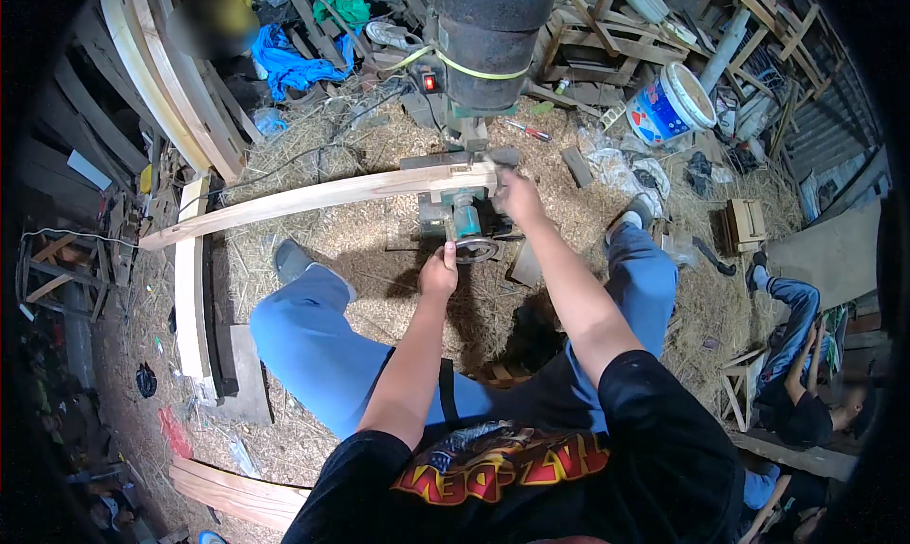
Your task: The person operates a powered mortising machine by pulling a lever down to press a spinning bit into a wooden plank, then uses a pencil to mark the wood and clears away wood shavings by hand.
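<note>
A long curved wooden beam (pixel 313 199) lies across the bed of a floor-standing machine, its right end under the dark motor housing (pixel 493 42). My left hand (pixel 438 274) is closed around the small handle of a round handwheel (pixel 477 250) at the machine's front. Beside the beam's right end is my right hand (pixel 518 201), its fingers curled and slightly blurred against a machine part; what they grip is hidden. Rectangular slots seem cut into the beam near that end. On the machine's column, a red switch (pixel 430 82) glows.
Wood shavings and straw cover the floor. More curved beams (pixel 171 80) lean at the upper left; a pale plank (pixel 192 298) lies under the beam's left part. A white-and-blue bucket (pixel 671 103) stands at upper right, near a screwdriver (pixel 528 130). Another person (pixel 796 373) sits at right.
</note>
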